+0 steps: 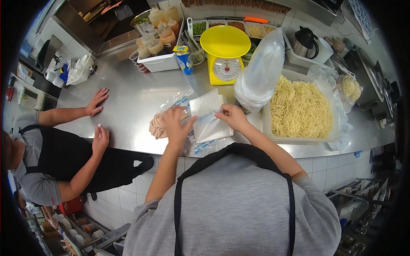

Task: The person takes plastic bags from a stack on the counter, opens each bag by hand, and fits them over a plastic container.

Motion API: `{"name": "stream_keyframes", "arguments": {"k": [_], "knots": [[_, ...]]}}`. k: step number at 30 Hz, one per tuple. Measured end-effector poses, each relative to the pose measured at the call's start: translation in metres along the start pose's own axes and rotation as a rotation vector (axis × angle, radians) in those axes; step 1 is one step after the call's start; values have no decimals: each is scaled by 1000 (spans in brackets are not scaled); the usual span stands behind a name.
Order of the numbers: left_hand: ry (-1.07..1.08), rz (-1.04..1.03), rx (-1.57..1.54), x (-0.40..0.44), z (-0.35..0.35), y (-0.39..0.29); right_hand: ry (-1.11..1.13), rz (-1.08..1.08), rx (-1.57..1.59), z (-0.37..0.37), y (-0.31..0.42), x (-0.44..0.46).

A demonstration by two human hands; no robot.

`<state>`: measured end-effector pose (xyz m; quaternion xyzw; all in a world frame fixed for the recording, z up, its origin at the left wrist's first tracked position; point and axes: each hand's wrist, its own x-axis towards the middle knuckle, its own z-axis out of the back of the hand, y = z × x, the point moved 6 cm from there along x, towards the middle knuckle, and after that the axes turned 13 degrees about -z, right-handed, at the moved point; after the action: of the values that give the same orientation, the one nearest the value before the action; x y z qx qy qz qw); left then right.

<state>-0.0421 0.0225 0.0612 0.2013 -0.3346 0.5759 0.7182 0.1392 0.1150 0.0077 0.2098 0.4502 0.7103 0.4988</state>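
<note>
My right hand (233, 117) pinches the upper right edge of a thin, translucent plastic bag (213, 128) on a white stack of bags or sheets. My left hand (174, 123) is over the left side of that stack, its fingers spread and slightly curled. Beneath and beside it lies a crumpled, pinkish-beige item (157, 128), partly hidden, whose kind I cannot make out. Clear packaging with blue print (181, 99) shows behind and below the stack. To the right sits a plastic tub (267, 128) filled with yellow noodles (301, 111).
A yellow dial scale (226, 51) stands behind the stack, beside a tall bundle of clear bags (258, 77). Sauce bottles fill a white bin (160, 64), with a blue can (184, 62) beside it. At the left, a co-worker's hand (97, 102) rests on the steel counter (128, 102).
</note>
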Motion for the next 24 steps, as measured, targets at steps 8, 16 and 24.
{"name": "stream_keyframes", "arguments": {"k": [8, 16, 24], "knots": [[210, 431, -254, -31, 5, 66, 203, -247, 320, -3, -27, -5], [-52, -9, -130, 27, 11, -29, 175, -165, 371, -10, -14, -2], [318, 497, -1089, 2, -62, -38, 304, -218, 630, -28, -9, -4]]}}
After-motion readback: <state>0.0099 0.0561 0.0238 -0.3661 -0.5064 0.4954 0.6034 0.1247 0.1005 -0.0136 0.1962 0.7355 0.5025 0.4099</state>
